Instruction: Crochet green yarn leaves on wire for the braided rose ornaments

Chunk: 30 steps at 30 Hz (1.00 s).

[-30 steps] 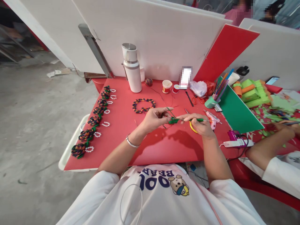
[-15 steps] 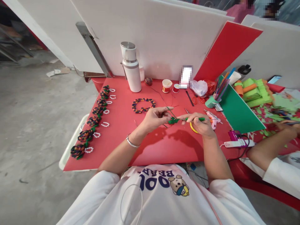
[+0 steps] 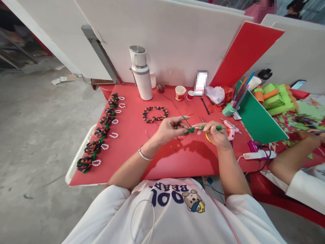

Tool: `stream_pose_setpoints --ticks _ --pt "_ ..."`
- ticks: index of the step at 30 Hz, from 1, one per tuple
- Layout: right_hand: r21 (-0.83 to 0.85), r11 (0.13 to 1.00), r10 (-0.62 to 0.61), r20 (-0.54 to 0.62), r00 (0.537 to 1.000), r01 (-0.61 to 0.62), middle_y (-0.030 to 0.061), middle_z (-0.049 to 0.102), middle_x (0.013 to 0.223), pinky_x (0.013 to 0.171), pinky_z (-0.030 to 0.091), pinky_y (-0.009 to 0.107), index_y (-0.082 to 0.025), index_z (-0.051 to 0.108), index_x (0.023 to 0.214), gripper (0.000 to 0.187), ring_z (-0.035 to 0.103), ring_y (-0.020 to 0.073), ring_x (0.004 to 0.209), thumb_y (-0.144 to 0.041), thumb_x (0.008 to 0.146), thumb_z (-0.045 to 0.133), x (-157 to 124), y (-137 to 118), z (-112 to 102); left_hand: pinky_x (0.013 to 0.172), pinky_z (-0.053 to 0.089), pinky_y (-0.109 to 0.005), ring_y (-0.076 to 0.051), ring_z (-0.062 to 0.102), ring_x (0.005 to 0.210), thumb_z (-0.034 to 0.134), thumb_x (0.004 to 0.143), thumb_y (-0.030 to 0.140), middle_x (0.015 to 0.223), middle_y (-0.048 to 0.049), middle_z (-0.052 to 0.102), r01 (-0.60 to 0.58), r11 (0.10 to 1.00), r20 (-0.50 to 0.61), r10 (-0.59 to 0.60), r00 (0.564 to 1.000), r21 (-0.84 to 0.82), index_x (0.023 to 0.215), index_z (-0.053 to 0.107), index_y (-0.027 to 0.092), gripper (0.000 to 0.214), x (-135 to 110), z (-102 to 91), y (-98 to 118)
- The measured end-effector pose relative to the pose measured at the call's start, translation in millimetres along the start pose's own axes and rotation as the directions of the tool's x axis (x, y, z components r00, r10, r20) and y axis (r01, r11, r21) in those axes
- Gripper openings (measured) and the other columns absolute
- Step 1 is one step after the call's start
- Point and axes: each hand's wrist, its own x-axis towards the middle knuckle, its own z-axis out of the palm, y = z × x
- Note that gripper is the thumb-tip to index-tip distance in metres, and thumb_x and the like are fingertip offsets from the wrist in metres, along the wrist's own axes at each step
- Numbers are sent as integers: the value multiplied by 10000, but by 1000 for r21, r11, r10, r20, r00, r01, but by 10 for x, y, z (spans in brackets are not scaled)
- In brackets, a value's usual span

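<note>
Between my hands is a small piece of green crochet (image 3: 191, 130), pinched by my left hand (image 3: 170, 128). A strand of green yarn (image 3: 186, 120) runs up from it over my raised left index finger. My right hand (image 3: 215, 133) is closed round the green handle of a crochet hook (image 3: 200, 128), whose metal shaft reaches the crochet piece. Beyond my left hand a ring of dark multicoloured braided yarn (image 3: 144, 116) lies on the red table (image 3: 167, 166). Pliers or scissors with a yellow handle (image 3: 208, 138) are partly hidden under my right hand.
Multicoloured yarn flowers (image 3: 92, 146) with bead loops line the left edge. A white bottle (image 3: 144, 81), yarn ball (image 3: 160, 88) and paper cup (image 3: 180, 93) stand behind. To the right are a glue gun (image 3: 231, 130), pen holder (image 3: 230, 110), power strip (image 3: 256, 155) and a co-worker's arm (image 3: 294, 152).
The hook's metal shaft now shows more between the crochet piece and my right hand. My left hand has shifted slightly right, and the green piece has turned a little.
</note>
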Motion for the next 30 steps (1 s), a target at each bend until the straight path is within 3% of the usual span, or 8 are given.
stream_pose_setpoints --ticks 9,15,21,27,30 --pt "-21 1000 -5 86 996 7 78 824 1053 876 615 504 -248 753 884 273 779 240 801 -481 963 636 -29 -13 -73 586 519 -218 -125 674 646 813 663 136 776 -50 737 -31 999 -15 32 999 39 1214 728 72 562 8 0 16" --pt "-124 992 42 89 995 -30 77 811 1121 923 610 480 -253 762 877 295 784 243 879 -492 970 618 -36 -69 -70 561 472 -194 -103 625 642 787 665 123 756 -42 725 -83 989 -55 90 994 125 1199 739 77 538 16 -8 0" --pt "-159 987 -2 79 997 14 62 819 1068 975 593 493 -272 769 904 252 767 274 1075 -455 983 615 -42 -84 -37 514 424 -182 -86 574 598 778 666 120 738 -39 719 -115 978 -75 130 989 174 1194 747 88 530 16 -1 -19" --pt "-342 937 -36 95 995 66 61 799 1182 956 598 438 -262 765 929 256 765 255 1096 -405 1013 570 -57 -177 25 501 397 -183 -77 548 582 789 670 120 736 -35 709 -144 971 -102 165 981 190 1193 760 97 524 17 -4 -32" --pt "-502 848 -130 108 986 167 67 785 1223 960 586 426 -261 750 960 235 756 242 1109 -348 1028 542 -89 -214 126 503 389 -186 -69 533 570 808 662 124 735 -31 710 -148 974 -131 171 976 170 1181 769 101 521 23 6 -28"
